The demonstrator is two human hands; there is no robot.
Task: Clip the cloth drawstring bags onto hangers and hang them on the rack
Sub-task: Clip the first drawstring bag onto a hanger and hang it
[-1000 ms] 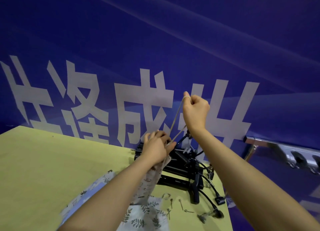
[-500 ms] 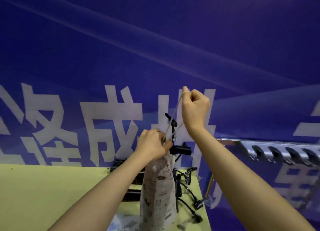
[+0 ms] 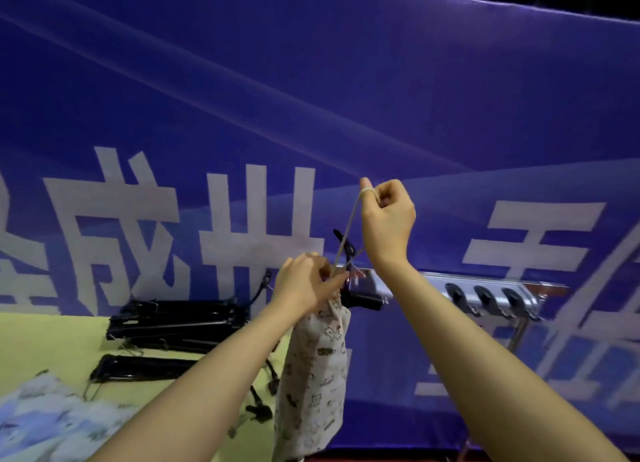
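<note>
A cream drawstring bag (image 3: 313,378) with small printed animals hangs in the air in front of me. My left hand (image 3: 306,283) pinches its gathered neck. My right hand (image 3: 388,216) is raised above it, fingers curled, with the beige drawstring (image 3: 348,228) looped over the forefinger and pulled taut. A black clip hanger (image 3: 360,297) sits just behind the bag's neck, its hook (image 3: 343,240) poking up between my hands. The silver rack (image 3: 485,288) with dark hook slots runs to the right behind my right forearm.
A pile of black hangers (image 3: 173,319) lies on the yellow-green table (image 3: 41,344), another black hanger (image 3: 138,366) nearer me. Light floral cloth bags (image 3: 45,416) lie at the lower left. A blue banner (image 3: 311,98) with white characters fills the background.
The bag has been lifted off the table and now hangs free. My view and both hands have shifted right, bringing more of the rack into sight. The right hand keeps the drawstring taut.
</note>
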